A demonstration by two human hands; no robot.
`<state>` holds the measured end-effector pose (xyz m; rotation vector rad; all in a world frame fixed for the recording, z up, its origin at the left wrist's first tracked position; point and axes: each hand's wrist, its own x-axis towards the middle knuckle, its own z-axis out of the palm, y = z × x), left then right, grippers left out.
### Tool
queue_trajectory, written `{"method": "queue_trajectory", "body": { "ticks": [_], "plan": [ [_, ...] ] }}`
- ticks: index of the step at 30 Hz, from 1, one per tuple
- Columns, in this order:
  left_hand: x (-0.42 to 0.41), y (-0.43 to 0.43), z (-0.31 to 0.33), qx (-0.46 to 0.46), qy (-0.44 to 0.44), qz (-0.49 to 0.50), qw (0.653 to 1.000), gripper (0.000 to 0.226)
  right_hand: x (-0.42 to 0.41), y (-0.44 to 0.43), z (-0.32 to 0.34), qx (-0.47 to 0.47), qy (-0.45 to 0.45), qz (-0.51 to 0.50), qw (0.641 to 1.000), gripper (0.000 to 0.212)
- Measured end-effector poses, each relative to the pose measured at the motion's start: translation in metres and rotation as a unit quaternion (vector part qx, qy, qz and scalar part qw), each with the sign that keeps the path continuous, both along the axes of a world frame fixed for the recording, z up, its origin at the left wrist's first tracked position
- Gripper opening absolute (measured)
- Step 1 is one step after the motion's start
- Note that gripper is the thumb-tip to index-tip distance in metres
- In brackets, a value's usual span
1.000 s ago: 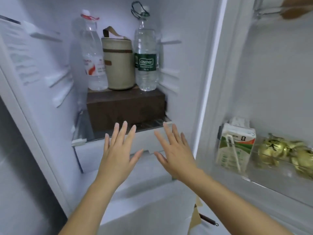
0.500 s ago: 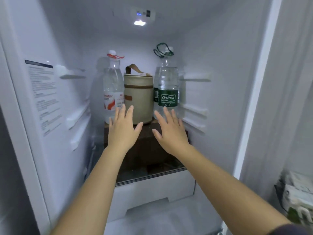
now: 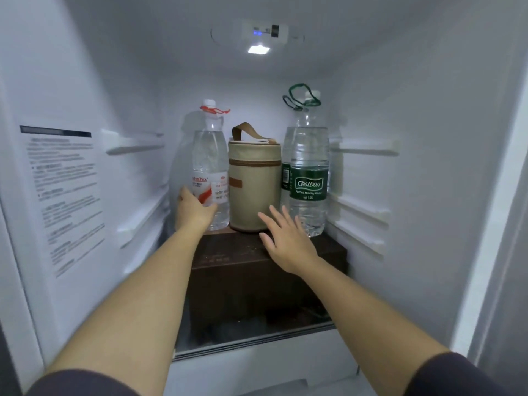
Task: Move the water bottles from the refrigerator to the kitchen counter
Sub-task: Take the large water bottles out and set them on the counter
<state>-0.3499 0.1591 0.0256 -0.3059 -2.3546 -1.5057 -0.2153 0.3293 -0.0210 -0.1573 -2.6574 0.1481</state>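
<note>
Inside the open refrigerator, a clear water bottle with a red label [image 3: 211, 155] stands upright on the left of a dark brown box [image 3: 245, 270]. My left hand [image 3: 193, 210] curls round the bottle's lower part, thumb across its front. A taller bottle with a green label [image 3: 310, 167] and a green carry loop stands upright on the right of the box. Another green-label bottle [image 3: 285, 172] is partly hidden behind it. My right hand [image 3: 285, 238] hovers open with spread fingers just in front of the tall green-label bottle, not holding it.
A beige cylindrical bag [image 3: 254, 190] with a brown strap stands between the bottles, close to both. The box rests on a glass shelf [image 3: 251, 341] above a white drawer. Shelf rails stick out from both side walls [image 3: 363, 218].
Both hands have reached deeper into the refrigerator. My left hand moved left and wrapped round the red-label bottle. My right hand came closer to the green-label bottle.
</note>
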Motion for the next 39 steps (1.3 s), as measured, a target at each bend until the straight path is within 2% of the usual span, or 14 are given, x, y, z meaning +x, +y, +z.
{"method": "queue_trajectory", "body": {
  "ticks": [7, 12, 17, 22, 39],
  "plan": [
    [-0.025, 0.01, 0.0, 0.013, 0.001, -0.052, 0.999, 0.099, -0.003, 0.005, -0.004, -0.037, 0.011, 0.025, 0.999, 0.054],
    [-0.04, 0.016, -0.001, 0.051, -0.018, -0.065, 0.996, 0.091, -0.005, 0.007, -0.005, -0.04, 0.013, 0.025, 0.999, 0.055],
    [-0.042, 0.012, -0.001, 0.046, -0.022, -0.059, 0.997, 0.088, -0.005, 0.006, -0.007, -0.05, 0.024, 0.023, 0.998, 0.055],
    [-0.02, 0.004, -0.001, 0.011, -0.006, -0.022, 1.0, 0.085, -0.004, 0.005, -0.007, -0.054, 0.031, 0.021, 0.998, 0.055],
    [0.078, -0.023, -0.015, -0.001, 0.032, -0.066, 0.997, 0.089, 0.001, 0.001, -0.003, -0.059, 0.02, 0.022, 0.998, 0.056]
  ]
}}
